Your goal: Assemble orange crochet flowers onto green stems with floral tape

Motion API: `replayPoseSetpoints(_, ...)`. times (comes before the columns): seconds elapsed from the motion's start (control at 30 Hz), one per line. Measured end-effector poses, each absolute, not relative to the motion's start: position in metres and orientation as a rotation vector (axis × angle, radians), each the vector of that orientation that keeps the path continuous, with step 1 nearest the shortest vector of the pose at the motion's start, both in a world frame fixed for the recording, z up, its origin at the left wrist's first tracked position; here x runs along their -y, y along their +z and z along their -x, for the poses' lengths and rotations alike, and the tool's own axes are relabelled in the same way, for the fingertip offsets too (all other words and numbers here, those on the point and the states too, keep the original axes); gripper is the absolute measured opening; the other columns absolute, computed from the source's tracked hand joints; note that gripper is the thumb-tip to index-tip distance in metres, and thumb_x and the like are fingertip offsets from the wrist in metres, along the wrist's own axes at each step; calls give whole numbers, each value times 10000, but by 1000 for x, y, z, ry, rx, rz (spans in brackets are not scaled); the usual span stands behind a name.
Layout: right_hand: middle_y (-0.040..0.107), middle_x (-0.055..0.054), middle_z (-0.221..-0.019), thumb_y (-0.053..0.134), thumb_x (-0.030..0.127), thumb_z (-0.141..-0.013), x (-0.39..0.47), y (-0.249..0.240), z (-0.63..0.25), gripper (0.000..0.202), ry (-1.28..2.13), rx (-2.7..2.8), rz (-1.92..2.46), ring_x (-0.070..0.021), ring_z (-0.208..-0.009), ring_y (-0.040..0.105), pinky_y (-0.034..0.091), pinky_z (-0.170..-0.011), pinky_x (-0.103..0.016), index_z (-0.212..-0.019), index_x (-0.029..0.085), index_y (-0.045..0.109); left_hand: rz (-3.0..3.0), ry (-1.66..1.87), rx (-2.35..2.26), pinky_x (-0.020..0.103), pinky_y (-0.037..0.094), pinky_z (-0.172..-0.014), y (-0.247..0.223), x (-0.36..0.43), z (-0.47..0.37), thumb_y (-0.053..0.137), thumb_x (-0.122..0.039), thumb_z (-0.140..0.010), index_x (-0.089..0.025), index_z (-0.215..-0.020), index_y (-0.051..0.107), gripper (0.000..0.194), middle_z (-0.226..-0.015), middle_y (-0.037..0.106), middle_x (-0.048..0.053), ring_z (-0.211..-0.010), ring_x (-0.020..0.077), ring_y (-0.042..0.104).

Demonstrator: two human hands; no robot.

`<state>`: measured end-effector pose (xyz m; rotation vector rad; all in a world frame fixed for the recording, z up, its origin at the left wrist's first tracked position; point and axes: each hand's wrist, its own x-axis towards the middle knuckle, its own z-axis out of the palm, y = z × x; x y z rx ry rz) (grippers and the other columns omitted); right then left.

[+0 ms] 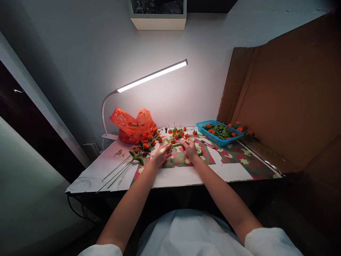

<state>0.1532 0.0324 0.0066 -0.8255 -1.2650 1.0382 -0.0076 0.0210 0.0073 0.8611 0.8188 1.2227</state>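
A short green strip or stem [176,144] stretches between my two hands over the patterned table covering. My left hand [163,155] pinches its left end, with the palm turned partly up. At its right end the fingers of my right hand [189,147] are closed on it. A roll of green tape [198,150] lies just right of my right hand, and a pale roll [190,139] sits behind it. Small orange flowers with green bases [174,136] stand behind my hands. Long-stemmed orange flowers [145,145] lie to the left.
An orange plastic bag [133,126] and a lit lamp [153,75] stand at the back left. A blue basket [220,141] of greenery is at the right, beside cardboard [287,89]. Pink-handled cutters [207,144] lie before the basket.
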Motion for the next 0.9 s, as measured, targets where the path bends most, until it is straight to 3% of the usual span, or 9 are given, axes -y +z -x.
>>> replayPoseSetpoints(0.33,407,37,-453,605,454,-665,-31,8,-152,343,1013,1247,835,-100,-449,373,330,-480,-257,-481,201,464,-955,1077,-751,164,448,-513,9,-12,8,834,-232,-538,-170,-813,510,430,-785,637,10,-551,52,545)
replayPoseSetpoints(0.67,388,25,-487,612,497,-676,-36,5,-155,390,1010,1199,854,-99,-477,346,340,-452,-241,-499,203,427,-882,1312,-881,164,409,-487,9,-20,6,807,-289,-553,-163,-727,518,360,-643,560,-34,-550,66,551)
replayPoseSetpoints(0.9,385,30,-489,617,485,-659,-36,6,-156,383,1125,1144,800,-93,-461,332,317,-453,-251,-503,207,406,-1077,1223,-743,193,411,-545,10,-12,7,788,-253,-552,-156,-637,522,295,-638,575,-20,-565,72,528)
